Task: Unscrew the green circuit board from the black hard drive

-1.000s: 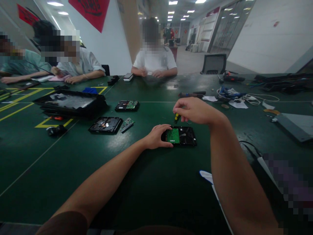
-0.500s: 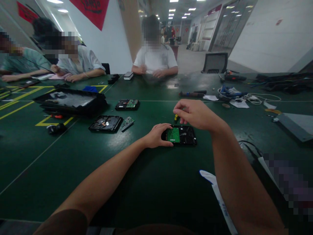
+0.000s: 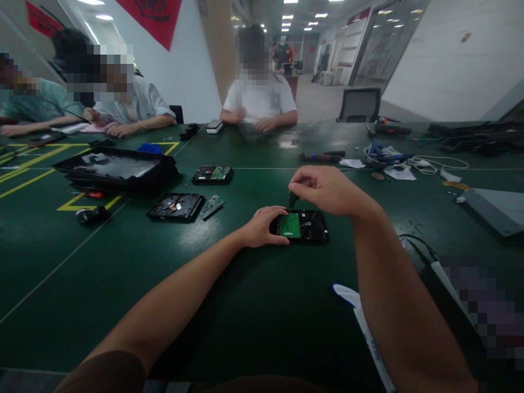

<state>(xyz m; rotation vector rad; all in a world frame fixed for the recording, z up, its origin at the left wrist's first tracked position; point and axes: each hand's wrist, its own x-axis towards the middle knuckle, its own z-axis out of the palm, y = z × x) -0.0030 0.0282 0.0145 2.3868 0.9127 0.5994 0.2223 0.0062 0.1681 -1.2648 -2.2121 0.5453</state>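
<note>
A black hard drive (image 3: 314, 226) with a green circuit board (image 3: 290, 225) on its upper face lies flat on the table. My left hand (image 3: 264, 226) grips its left end, thumb on the near edge and fingers on the far edge. Over the drive's far edge, my right hand (image 3: 321, 188) is closed on a small screwdriver (image 3: 292, 199), held upright with its lower end by the board's far side. The fingers cover most of the handle, and the tip is too small to make out.
Left of the drive lie an opened drive (image 3: 176, 207), a loose circuit board (image 3: 213, 206) and another hard drive (image 3: 213, 174). Black trays (image 3: 117, 166) stand farther left. A grey metal box (image 3: 497, 210) and cables (image 3: 388, 155) are at right. Several people sit across the table (image 3: 245, 305).
The screwdriver's visible handle has turned in my right fingers: its yellow part no longer shows. My left hand and the hard drive stay in place.
</note>
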